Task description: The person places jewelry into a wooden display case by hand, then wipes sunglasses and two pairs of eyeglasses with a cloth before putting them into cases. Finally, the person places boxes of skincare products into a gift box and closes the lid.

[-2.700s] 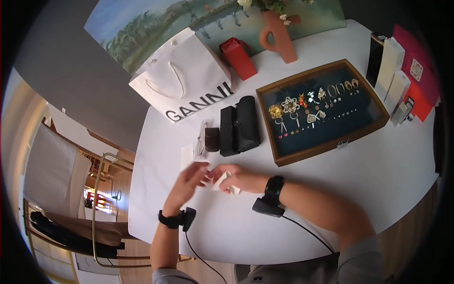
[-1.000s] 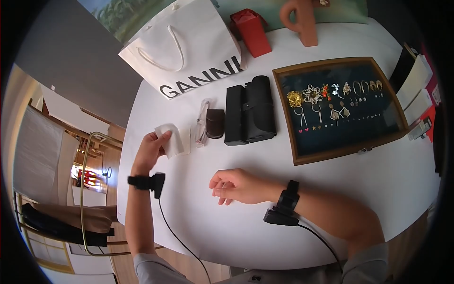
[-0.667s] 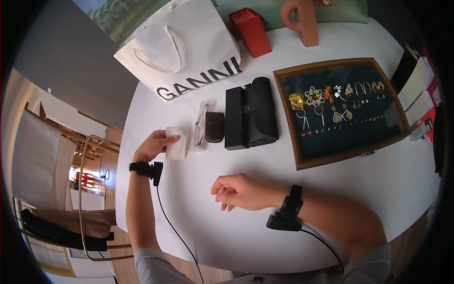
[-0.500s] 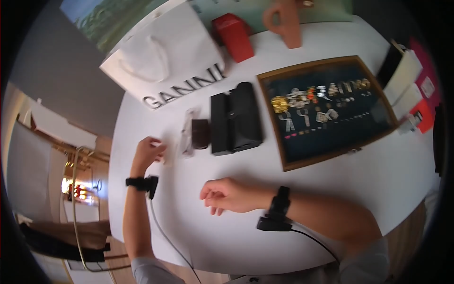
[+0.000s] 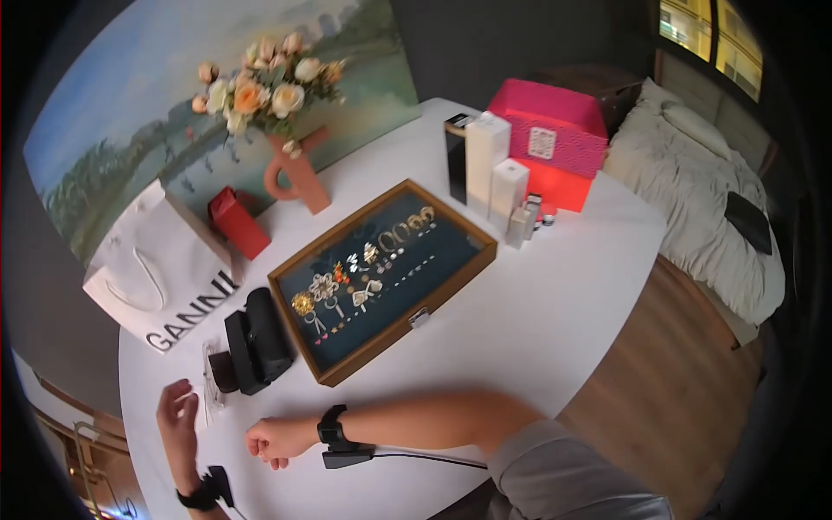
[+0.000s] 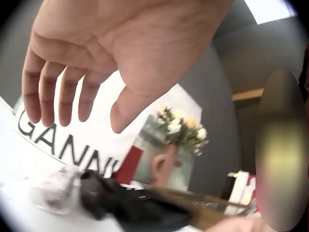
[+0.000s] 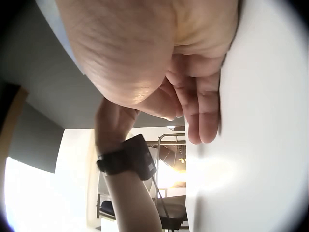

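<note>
My left hand (image 5: 178, 425) is at the left of the table, empty, its fingers spread and hanging loosely in the left wrist view (image 6: 116, 63). Beside it lie a clear plastic packet (image 5: 211, 368) and a small dark brown case (image 5: 223, 372), with a black glasses case (image 5: 264, 338) behind. My right hand (image 5: 284, 438) rests on the white table, holding nothing, fingers loosely bent; the right wrist view shows its fingers (image 7: 207, 111) against the tabletop. A white cloth or paper near the left hand is mostly hidden.
A wooden display case (image 5: 373, 277) of jewellery lies mid-table. Behind stand a white GANNI bag (image 5: 156, 269), a red box (image 5: 238, 225) and a terracotta vase (image 5: 299, 178) of flowers. White boxes (image 5: 488, 160) and a pink box (image 5: 555, 130) stand at the back right.
The head view has swung right, bringing the bed and pink box into view. My left hand has let go of the white cloth or paper; my right hand still rests on the table.
</note>
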`<state>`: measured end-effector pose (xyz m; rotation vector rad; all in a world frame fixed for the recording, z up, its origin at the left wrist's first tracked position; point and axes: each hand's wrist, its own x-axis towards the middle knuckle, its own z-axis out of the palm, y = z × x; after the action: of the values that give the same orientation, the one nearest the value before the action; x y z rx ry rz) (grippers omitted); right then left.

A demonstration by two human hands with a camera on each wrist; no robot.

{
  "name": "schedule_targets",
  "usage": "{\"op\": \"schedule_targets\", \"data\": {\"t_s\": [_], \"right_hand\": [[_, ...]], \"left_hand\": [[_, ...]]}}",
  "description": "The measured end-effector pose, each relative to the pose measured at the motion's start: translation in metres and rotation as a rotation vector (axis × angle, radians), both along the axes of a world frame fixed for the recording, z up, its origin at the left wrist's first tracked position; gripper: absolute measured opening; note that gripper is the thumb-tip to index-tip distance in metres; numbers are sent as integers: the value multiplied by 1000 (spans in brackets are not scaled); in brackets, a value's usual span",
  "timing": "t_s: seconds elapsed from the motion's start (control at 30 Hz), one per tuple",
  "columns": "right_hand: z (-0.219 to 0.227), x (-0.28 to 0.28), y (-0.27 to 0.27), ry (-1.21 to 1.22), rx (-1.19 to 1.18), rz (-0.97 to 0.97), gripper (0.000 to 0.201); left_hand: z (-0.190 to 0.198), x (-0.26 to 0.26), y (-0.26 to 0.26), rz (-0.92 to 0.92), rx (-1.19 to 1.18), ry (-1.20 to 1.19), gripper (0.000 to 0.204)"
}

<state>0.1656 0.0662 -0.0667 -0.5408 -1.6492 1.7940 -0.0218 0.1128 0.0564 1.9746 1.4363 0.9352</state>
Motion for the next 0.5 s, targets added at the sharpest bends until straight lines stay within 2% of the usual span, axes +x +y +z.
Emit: {"op": "schedule_targets", "data": {"t_s": [0.03,0.1,0.13,0.17,0.2,0.23,0.27,0.3,0.33,0.37,0.4,0.43,0.47,0.5], "right_hand": [[7,7,1,-7,20,-20,12],[23,23,-2,-70,204,-52,13],[52,49,-17,-75,220,-129,12],[66,75,-24,-96,344,-215,12],[63,102,-31,-43,697,-516,12],[93,148,-50,-136,602,-543,12],[101,189,-61,-116,659,-675,13],[126,235,-84,-341,822,-901,12],[132,276,-95,-416,680,-1078,13],[140,324,-104,-583,775,-1226,17],[142,372,-109,-778,899,-1452,23],[146,422,-123,-1013,1054,-1553,29],[153,450,-139,-1250,1033,-1686,41],[149,479,-150,-1515,1000,-1802,59]], "left_hand": [[13,31,-23,-45,-64,-150,24],[26,72,-62,-146,-69,-257,21],[30,88,-77,-159,-63,-273,21],[32,101,-91,-219,-61,-329,21],[34,111,-103,-277,-64,-390,21],[37,117,-112,-287,-70,-419,21],[41,122,-119,-364,-118,-413,24],[44,126,-124,-439,-161,-411,29],[44,130,-127,-485,-178,-448,32],[44,134,-128,-480,-178,-490,32],[44,139,-129,-550,-251,-525,32],[44,142,-128,-622,-323,-558,32],[43,145,-126,-726,-410,-630,21],[43,151,-127,-726,-406,-658,21]]}}
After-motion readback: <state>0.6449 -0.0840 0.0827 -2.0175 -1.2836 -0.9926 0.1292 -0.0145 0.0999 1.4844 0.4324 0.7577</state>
